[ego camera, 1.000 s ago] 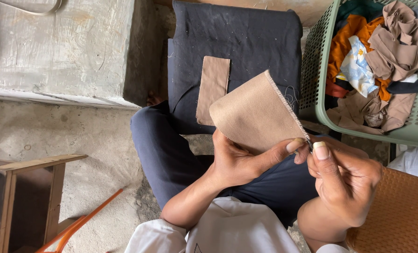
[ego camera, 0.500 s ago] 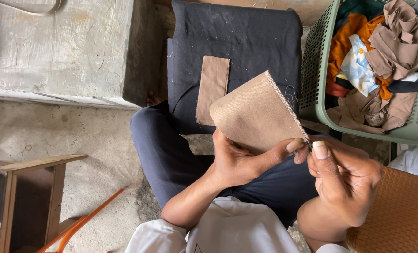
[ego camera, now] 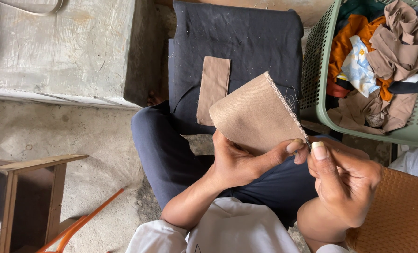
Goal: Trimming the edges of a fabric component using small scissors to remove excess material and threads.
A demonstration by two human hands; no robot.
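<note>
A tan fabric piece (ego camera: 256, 115) with a frayed right edge is held up over my lap. My left hand (ego camera: 246, 159) grips its lower edge, thumb pressed near the lower right corner. My right hand (ego camera: 345, 180) pinches at that same corner with thumb and forefinger; a thin dark needle-like tip seems to show between the fingers, too small to be sure. A narrow tan fabric strip (ego camera: 213, 89) lies flat on a dark navy cushion (ego camera: 246, 42) beyond my knees.
A green plastic basket (ego camera: 321, 98) at the right holds several crumpled cloths, tan, orange and floral. A concrete block (ego camera: 59, 47) stands at the upper left. A wooden stool (ego camera: 26, 197) and an orange stick (ego camera: 82, 222) are at the lower left. A woven brown surface (ego camera: 401, 215) is at the lower right.
</note>
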